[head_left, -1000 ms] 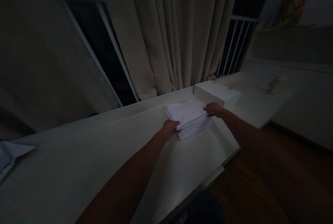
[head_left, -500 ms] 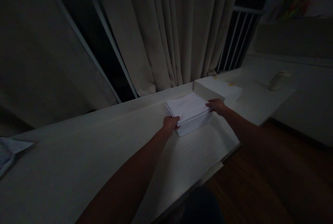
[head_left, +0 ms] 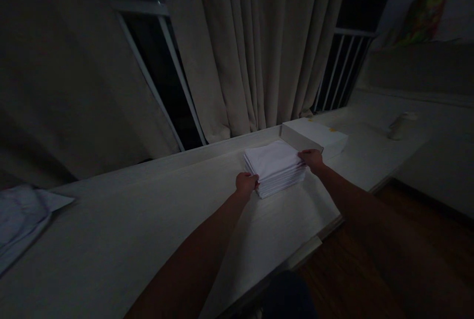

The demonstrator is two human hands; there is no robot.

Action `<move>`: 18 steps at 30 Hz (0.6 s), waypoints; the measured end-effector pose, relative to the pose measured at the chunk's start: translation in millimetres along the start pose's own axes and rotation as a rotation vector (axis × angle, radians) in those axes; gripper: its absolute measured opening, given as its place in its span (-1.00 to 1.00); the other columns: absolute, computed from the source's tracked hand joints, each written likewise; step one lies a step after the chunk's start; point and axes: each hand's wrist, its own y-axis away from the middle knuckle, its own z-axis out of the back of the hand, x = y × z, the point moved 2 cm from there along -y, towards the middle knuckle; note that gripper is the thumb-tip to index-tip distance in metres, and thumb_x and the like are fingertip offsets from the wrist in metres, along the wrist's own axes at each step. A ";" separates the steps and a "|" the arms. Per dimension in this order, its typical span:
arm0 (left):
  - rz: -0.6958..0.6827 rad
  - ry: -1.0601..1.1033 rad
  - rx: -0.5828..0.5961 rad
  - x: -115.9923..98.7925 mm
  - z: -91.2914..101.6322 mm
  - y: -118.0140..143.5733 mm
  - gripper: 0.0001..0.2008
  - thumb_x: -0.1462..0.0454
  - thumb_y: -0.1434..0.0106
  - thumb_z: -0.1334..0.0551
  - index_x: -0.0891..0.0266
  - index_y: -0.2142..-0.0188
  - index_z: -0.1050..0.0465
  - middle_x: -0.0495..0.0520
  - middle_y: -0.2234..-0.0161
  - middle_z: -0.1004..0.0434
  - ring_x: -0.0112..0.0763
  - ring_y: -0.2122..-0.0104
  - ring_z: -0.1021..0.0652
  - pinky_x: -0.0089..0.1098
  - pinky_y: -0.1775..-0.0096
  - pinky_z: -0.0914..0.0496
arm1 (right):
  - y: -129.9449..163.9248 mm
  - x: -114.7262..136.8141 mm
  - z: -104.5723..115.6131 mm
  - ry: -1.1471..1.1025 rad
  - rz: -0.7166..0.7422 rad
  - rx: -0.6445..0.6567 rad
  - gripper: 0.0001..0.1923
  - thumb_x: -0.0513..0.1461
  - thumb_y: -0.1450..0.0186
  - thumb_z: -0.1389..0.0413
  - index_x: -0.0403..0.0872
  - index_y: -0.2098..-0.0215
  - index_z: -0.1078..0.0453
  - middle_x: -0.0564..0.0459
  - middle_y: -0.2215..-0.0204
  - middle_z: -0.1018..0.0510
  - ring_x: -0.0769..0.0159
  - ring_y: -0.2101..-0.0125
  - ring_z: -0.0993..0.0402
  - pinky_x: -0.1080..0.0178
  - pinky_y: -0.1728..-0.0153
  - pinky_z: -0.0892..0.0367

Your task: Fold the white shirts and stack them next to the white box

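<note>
Both arms are stretched out long and nearly straight over the white tabletop (head_left: 111, 240), reaching away from the body toward the far edge. The left hand (head_left: 246, 183) is curled at the near-left corner of the stack of folded white cloths (head_left: 276, 167), fingers tucked in against the stack's side, thumb up by the top layer. The right hand (head_left: 313, 160) sits at the stack's right end, knuckles up, fingers bent and pressed onto the top edge there. So the stack is braced between the two hands, one at each end; in this dim light it can't be told whether either hand has actually pinched any layers.

The stack lies flat on the tabletop, out near the curtain (head_left: 259, 47), its long axis running left to right between the hands and slanting slightly away toward the right. The layered folds face the person. Just behind its right end, nearly touching, sits a flat white box (head_left: 314, 134). Well off to the left lies a loose pale cloth (head_left: 22, 220); far right, a small cup (head_left: 400, 125).
</note>
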 end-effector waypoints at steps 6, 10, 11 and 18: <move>-0.094 -0.053 0.027 18.8 24.1 27.2 -0.71 0.21 -0.20 -0.27 0.30 0.11 -0.39 0.10 0.27 -0.52 -0.42 0.37 -0.54 -0.35 0.32 -0.44 | 74.1 1.5 6.7 0.064 0.318 -0.137 -0.66 -0.19 -0.22 -0.04 -0.17 0.08 -0.39 -0.18 0.09 -0.48 0.17 0.10 -0.40 0.13 0.03 -0.29; -0.163 -0.083 0.036 64.9 74.9 80.4 -0.90 0.28 -0.13 -0.30 0.24 0.35 -0.43 0.06 0.44 -0.52 -0.45 0.51 -0.52 -0.43 0.45 -0.36 | 191.4 -16.6 -42.5 0.010 0.559 0.161 -0.70 -0.19 -0.28 0.03 -0.09 0.06 -0.36 -0.12 0.11 -0.44 0.16 0.12 -0.37 0.12 0.04 -0.29; -0.168 -0.095 0.028 77.8 91.2 96.1 -0.93 0.28 -0.13 -0.29 0.22 0.39 -0.44 0.07 0.45 -0.52 -0.44 0.51 -0.52 -0.42 0.46 -0.36 | 222.8 -21.3 -59.6 0.004 0.563 0.252 -0.71 -0.20 -0.29 0.04 -0.06 0.06 -0.36 -0.11 0.11 -0.44 0.15 0.10 -0.36 0.12 0.02 -0.28; -0.086 -0.222 -0.200 129.7 239.0 167.4 -0.74 0.10 -0.31 -0.14 0.15 0.09 -0.43 0.13 0.09 -0.48 -0.41 0.21 -0.50 -0.29 0.19 -0.47 | 392.6 -17.8 -171.3 0.134 0.713 0.643 -0.70 -0.22 -0.25 0.00 -0.03 0.07 -0.41 -0.12 0.06 -0.44 0.04 -0.02 -0.28 0.02 -0.10 -0.12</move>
